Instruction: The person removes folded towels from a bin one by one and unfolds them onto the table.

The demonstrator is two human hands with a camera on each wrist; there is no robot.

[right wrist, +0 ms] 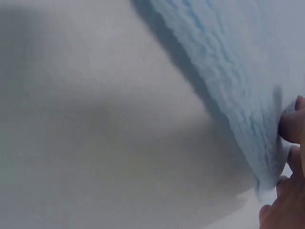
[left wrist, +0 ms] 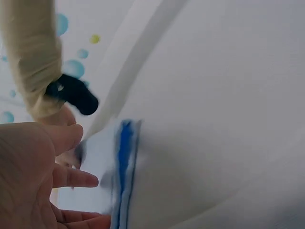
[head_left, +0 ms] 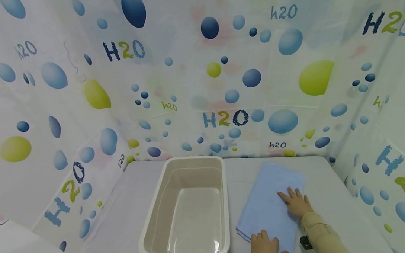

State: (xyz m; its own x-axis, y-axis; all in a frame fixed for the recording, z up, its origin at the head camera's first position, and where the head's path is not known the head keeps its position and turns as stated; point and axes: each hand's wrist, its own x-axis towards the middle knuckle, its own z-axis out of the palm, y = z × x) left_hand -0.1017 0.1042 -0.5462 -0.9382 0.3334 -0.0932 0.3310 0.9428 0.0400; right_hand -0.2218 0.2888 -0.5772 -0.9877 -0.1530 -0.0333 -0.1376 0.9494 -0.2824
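A folded light-blue towel (head_left: 270, 196) lies on the right part of the table, its long side running away from me. My right hand (head_left: 297, 205) rests on the towel's right side with fingers spread; in the right wrist view its fingertips touch the towel's edge (right wrist: 238, 109). My left hand (head_left: 266, 248) is at the near end of the towel, with its fingertips on the cloth. From the left wrist, the left hand (left wrist: 52, 176) shows extended fingers beside the towel's layered fold (left wrist: 125, 162).
A beige plastic basin (head_left: 226, 201) stands left of the towel, with nothing in it. A small black object (head_left: 305, 242) is by the right sleeve. The white table (head_left: 129, 198) is enclosed by curtains (head_left: 177, 77) printed with blue and green drops.
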